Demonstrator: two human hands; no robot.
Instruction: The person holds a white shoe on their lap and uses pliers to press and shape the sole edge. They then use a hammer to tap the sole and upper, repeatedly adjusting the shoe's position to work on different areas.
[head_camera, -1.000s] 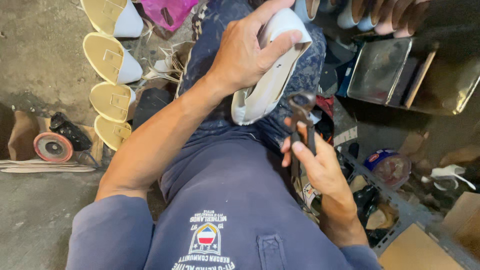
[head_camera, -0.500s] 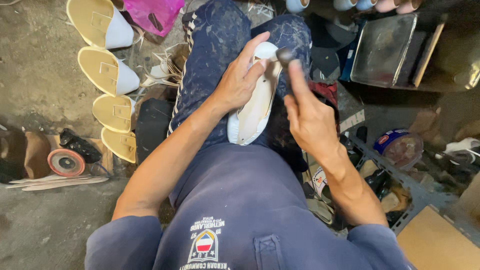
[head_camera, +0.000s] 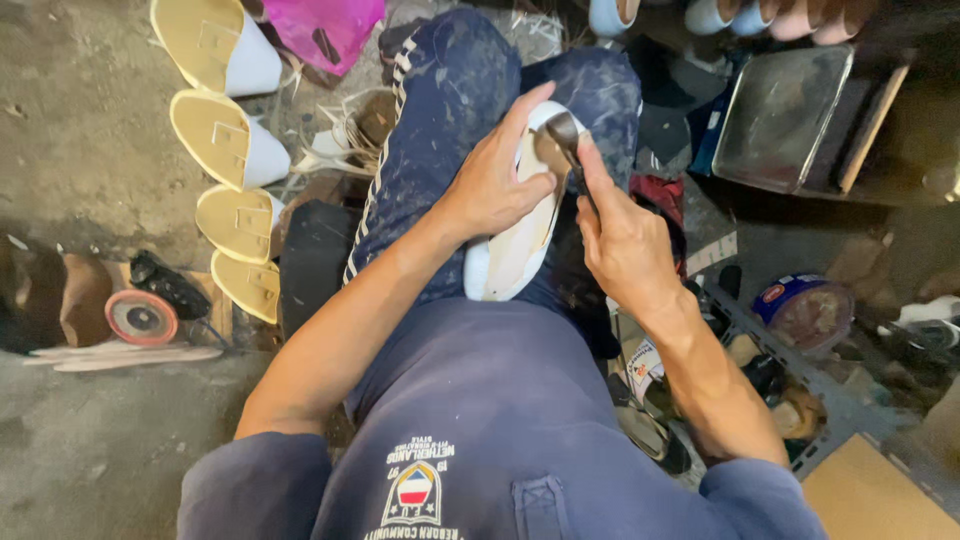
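Left hand (head_camera: 490, 185) clamps a white shoe (head_camera: 515, 245) sole-up on the lap, right hand (head_camera: 625, 245) grips a dark tool (head_camera: 562, 135) at its toe; four soled shoes (head_camera: 225, 165) lie far left, apparently finished.

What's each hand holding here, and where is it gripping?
The left hand clasps the white shoe around its upper end, pressing it onto the lap. The right hand holds a dark metal tool by its handle, head against the shoe.
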